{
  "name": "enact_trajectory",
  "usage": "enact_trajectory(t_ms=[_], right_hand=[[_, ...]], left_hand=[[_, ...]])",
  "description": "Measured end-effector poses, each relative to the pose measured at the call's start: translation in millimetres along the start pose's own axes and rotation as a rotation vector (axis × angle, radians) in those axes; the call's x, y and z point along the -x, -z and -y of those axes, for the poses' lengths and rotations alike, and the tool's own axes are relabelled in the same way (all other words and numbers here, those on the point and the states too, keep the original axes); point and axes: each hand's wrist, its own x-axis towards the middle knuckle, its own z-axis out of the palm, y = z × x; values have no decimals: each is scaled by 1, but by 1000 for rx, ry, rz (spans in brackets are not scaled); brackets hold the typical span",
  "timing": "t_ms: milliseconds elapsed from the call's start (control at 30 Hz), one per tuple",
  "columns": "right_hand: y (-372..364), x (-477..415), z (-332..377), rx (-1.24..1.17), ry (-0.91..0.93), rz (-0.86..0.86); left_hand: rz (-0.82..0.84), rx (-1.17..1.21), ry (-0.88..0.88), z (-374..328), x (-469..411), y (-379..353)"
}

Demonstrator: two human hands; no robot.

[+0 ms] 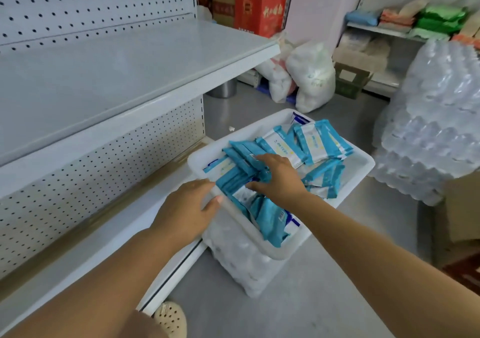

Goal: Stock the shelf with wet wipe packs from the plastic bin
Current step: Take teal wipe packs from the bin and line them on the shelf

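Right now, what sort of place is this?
Likely a small shop or its stockroom: white pegboard shelving, stacked red cartons behind it, shrink-wrapped bottle packs, and a plastic bin of wet wipe packs.

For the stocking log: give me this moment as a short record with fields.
bin: white plastic bin, on a wrapped bottle pack on the floor
contents: blue-and-white wet wipe packs, jumbled
left: left hand rests on the bin's near rim
right: right hand grips a bunch of packs
shelf: white shelf, pegboard back, left of the bin
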Motion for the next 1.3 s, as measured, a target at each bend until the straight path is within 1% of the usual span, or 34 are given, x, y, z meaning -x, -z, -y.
enact_trajectory(t_ms=[100, 200, 267, 367, 433, 533, 633, 700, 767, 867, 1000, 1067, 1133, 1233, 1300], right_hand=[[-12, -17, -5, 35, 33, -21], [-16, -31, -11, 110, 90, -129], [-17, -33, -14, 70, 122, -216], [-15, -30, -16, -122, 80, -361], [-9, -27, -12, -238, 9, -424], [3, -18, -1, -503, -166, -446], [10, -4, 6, -738, -274, -474], [15, 6, 11, -830, -302, -480], [22, 15, 20, -867, -295, -449], [33, 25, 48, -910, -248, -365], [45, 29, 101, -1004, -161, -324], [53, 26, 134, -1034, -104, -312], [59, 19, 168, -1021, -27, -305], [60, 8, 223, -1014, 50, -292], [53, 1, 261, -991, 111, -272]], left_hand=[[-18, 21, 10, 3, -8, 3], [-18, 60, 35, 1, -18, 5], [-12, 92, 52, 3, -22, 3], [-11, 163, 77, 5, -23, 2], [-13, 193, 95, 5, -26, 3], [-6, 224, 119, 0, -34, 7], [10, 248, 125, -11, -42, 15], [14, 340, 137, -20, -45, 24], [-11, 525, 156, -24, -50, 32], [-73, 759, 182, -27, -50, 52], [-99, 1015, 144, -33, -43, 94], [-171, 1047, 118, -34, -35, 127], [-262, 999, 99, -28, -26, 164], [-356, 963, 74, -9, -8, 215], [-447, 954, 68, 9, 7, 244]])
